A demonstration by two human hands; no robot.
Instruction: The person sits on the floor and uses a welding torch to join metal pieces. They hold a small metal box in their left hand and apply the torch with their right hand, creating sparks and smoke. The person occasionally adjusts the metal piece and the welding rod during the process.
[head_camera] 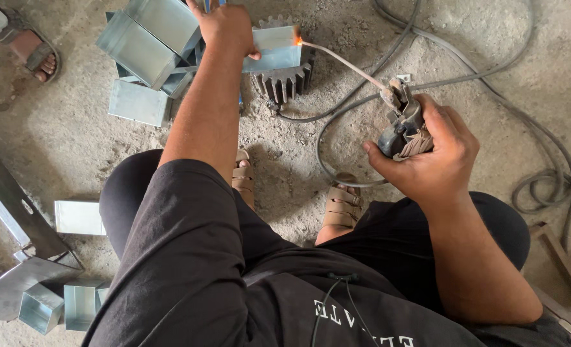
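Note:
My right hand [436,157] grips a dark welding electrode holder [402,125]. Its thin rod [343,62] reaches left, and the tip glows orange at the corner of a short square metal tube piece [274,48]. My left hand [224,27] presses down on that tube piece, which rests on top of a large dark steel gear [285,80] on the dusty floor. I am squatting; my sandalled feet [340,209] show between my knees.
Several more square tube pieces [147,38] are piled left of the gear, others lie at the lower left [80,302]. Grey welding cables [536,128] loop across the right floor. Another person's sandalled foot [35,54] is at the top left. A steel angle bar [9,205] lies left.

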